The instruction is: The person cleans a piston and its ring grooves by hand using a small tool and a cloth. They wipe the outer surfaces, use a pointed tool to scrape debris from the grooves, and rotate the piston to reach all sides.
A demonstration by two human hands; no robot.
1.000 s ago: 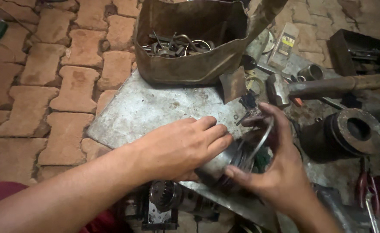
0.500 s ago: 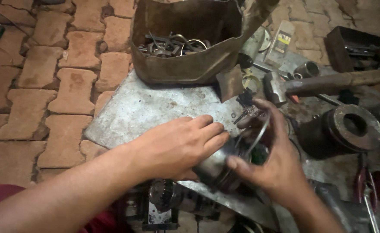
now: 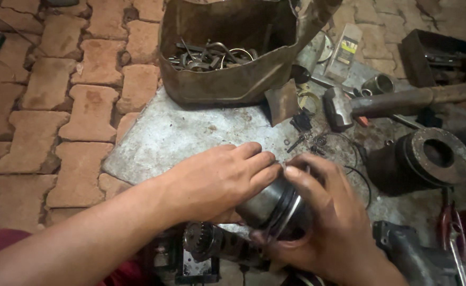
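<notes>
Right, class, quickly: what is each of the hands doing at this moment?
Left hand: closed around the metal cylinder, gripping its side.
Right hand: closed on the same cylinder's ringed end, fingers curled over it.

I see both forearms bare, no sleeves | left hand point(image 3: 217, 182) bare, no glove, ring or watch | right hand point(image 3: 317, 222) bare too | dark red garment at my lower left edge
</notes>
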